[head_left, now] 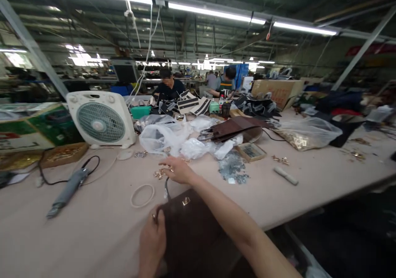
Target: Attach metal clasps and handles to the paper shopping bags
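Note:
My left hand grips the edge of a dark brown leather bag panel, which lies at the table's front edge with a small gold metal clasp on it. My right hand reaches out over the pale work table, fingers apart and holding nothing that I can see. Its fingertips are just beside a small cluster of gold metal fittings. A pale round ring lies on the table near both hands. The panel's lower part is cut off by the frame.
A grey corded electric tool lies to the left, beyond it a white box fan. Clear plastic bags, brown leather pieces, a small tray of parts and scattered metal bits cover the table. Co-workers sit beyond.

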`<state>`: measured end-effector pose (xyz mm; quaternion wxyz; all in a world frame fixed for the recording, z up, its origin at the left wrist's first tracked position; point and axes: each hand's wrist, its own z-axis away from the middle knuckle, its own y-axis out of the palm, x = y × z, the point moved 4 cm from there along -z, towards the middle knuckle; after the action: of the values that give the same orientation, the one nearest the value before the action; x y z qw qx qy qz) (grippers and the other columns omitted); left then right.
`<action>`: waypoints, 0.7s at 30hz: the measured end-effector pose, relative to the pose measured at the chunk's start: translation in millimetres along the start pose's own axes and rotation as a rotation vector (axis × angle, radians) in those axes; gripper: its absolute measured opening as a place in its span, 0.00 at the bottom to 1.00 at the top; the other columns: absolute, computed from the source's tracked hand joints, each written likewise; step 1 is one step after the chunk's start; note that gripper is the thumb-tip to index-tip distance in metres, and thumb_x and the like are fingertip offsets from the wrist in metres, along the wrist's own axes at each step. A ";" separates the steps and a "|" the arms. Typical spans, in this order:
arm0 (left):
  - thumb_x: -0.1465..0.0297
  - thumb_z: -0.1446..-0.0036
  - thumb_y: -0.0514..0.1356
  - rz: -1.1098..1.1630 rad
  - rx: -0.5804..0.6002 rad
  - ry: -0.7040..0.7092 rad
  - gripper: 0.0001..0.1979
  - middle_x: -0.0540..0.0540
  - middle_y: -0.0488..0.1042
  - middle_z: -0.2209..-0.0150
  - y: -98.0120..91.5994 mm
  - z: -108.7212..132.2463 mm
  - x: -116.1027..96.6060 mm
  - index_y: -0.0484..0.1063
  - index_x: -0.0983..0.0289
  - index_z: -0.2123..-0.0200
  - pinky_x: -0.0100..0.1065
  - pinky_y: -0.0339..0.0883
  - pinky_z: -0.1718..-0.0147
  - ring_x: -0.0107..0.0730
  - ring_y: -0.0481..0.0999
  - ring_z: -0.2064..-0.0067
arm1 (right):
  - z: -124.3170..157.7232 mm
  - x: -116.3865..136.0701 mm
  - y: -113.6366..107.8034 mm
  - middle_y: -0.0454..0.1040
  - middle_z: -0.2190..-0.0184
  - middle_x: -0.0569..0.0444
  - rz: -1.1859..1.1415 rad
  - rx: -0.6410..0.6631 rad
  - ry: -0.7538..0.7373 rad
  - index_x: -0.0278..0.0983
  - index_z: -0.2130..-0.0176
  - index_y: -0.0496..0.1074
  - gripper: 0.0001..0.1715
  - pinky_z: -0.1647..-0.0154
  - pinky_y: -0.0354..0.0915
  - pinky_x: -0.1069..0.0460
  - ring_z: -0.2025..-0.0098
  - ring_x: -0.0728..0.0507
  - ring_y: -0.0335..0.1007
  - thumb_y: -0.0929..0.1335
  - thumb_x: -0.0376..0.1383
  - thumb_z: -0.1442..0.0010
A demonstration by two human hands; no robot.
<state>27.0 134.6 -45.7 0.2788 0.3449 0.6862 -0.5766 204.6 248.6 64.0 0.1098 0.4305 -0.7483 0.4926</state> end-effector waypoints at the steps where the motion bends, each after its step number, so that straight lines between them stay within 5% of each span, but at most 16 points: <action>1: 0.59 0.30 0.48 -0.018 0.004 -0.003 0.20 0.59 0.82 0.49 -0.7 1.6 -0.6 0.73 0.59 0.46 0.42 0.73 0.50 0.49 0.81 0.47 | 20.4 0.2 -11.9 0.79 0.45 0.56 -0.045 -0.051 -0.033 0.44 0.43 0.77 0.22 0.37 0.66 0.47 0.42 0.42 0.73 0.71 0.29 0.35; 3: 0.57 0.29 0.47 -0.054 0.013 -0.017 0.22 0.59 0.81 0.48 -1.4 4.3 -1.5 0.72 0.60 0.45 0.43 0.73 0.49 0.50 0.80 0.45 | 62.3 -11.6 -39.9 0.78 0.43 0.54 -0.077 -0.146 -0.016 0.43 0.42 0.76 0.22 0.36 0.66 0.45 0.41 0.42 0.73 0.69 0.32 0.33; 8: 0.56 0.29 0.46 -0.092 0.016 -0.032 0.22 0.58 0.82 0.49 -0.5 5.8 -2.6 0.72 0.59 0.45 0.42 0.72 0.51 0.50 0.80 0.47 | 158.4 -83.9 -126.7 0.79 0.50 0.48 0.089 -0.428 0.344 0.39 0.45 0.77 0.20 0.48 0.73 0.47 0.52 0.41 0.77 0.66 0.38 0.34; 12: 0.57 0.29 0.47 -0.091 0.002 -0.025 0.20 0.56 0.82 0.51 0.0 6.1 -3.3 0.73 0.58 0.46 0.39 0.72 0.53 0.48 0.81 0.49 | 211.0 -126.1 -175.2 0.80 0.52 0.46 0.198 -0.468 0.505 0.37 0.47 0.77 0.22 0.49 0.72 0.44 0.52 0.38 0.76 0.64 0.40 0.36; 15: 0.57 0.29 0.48 -0.098 -0.006 -0.033 0.20 0.57 0.82 0.52 1.1 6.5 -2.4 0.73 0.59 0.46 0.39 0.72 0.54 0.48 0.81 0.50 | 230.0 -141.9 -184.1 0.80 0.52 0.48 0.243 -0.378 0.550 0.38 0.48 0.78 0.21 0.49 0.71 0.45 0.53 0.39 0.77 0.65 0.39 0.37; 21: 0.55 0.29 0.47 -0.072 -0.009 -0.006 0.22 0.58 0.82 0.49 3.0 7.1 -1.7 0.73 0.59 0.46 0.40 0.71 0.52 0.49 0.80 0.47 | 234.3 -156.1 -164.2 0.78 0.52 0.42 0.359 -0.230 0.599 0.35 0.49 0.79 0.19 0.41 0.65 0.44 0.48 0.36 0.72 0.71 0.41 0.37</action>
<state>30.3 127.7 -47.5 0.2613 0.3171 0.7001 -0.5840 483.5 113.7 -37.3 0.2836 0.1137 -0.7972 0.5208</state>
